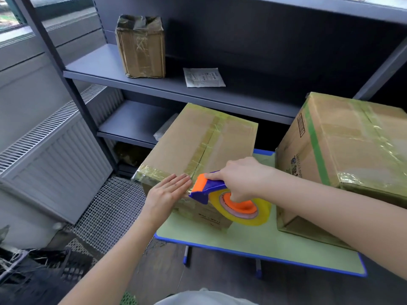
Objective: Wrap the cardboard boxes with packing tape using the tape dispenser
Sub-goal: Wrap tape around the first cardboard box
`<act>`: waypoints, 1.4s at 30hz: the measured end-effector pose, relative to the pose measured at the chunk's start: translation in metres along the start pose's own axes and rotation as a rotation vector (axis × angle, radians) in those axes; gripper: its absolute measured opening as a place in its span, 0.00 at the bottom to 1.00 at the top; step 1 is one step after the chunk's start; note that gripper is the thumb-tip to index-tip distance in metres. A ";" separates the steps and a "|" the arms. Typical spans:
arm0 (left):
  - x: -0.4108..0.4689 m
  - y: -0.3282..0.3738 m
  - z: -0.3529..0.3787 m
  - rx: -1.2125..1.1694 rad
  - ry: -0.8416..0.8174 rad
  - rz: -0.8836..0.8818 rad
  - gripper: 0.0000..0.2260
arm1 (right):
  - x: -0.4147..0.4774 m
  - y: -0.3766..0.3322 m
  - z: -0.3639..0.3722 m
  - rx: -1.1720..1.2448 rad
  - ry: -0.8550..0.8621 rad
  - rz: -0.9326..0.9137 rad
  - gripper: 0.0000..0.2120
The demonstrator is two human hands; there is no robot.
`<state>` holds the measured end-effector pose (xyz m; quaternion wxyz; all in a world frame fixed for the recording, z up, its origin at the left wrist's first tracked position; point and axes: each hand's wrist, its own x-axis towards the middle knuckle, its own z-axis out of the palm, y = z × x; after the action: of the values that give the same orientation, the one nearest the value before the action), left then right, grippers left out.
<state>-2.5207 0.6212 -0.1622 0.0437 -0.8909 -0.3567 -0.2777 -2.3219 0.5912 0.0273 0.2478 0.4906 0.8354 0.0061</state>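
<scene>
A cardboard box (198, 139) with tape strips along its seams stands on a small green table (253, 241). My right hand (242, 177) grips the blue and orange tape dispenser (211, 187), which carries a roll of clear yellowish tape (262, 213), at the box's near top edge. My left hand (167, 192) lies flat with straight fingers against the box's near side, just left of the dispenser's orange blade end. A larger taped box (348, 155) stands on the table to the right.
A dark metal shelf unit (154, 84) stands behind the table, holding a small taped box (141, 47) and a paper sheet (203, 77). A white radiator (55, 155) is on the left, with a wire mesh panel (114, 212) on the floor.
</scene>
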 end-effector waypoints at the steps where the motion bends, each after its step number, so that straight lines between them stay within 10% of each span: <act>1: -0.001 -0.001 0.003 0.008 0.005 0.003 0.16 | -0.002 0.002 0.002 0.003 -0.007 -0.003 0.27; 42: 0.024 0.026 0.006 0.085 -0.007 0.051 0.26 | -0.029 0.012 0.061 0.174 0.054 0.113 0.33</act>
<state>-2.4866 0.6181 -0.1521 0.0873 -0.8980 -0.3457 -0.2578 -2.2748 0.5588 -0.0115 0.1809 0.5564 0.8101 -0.0391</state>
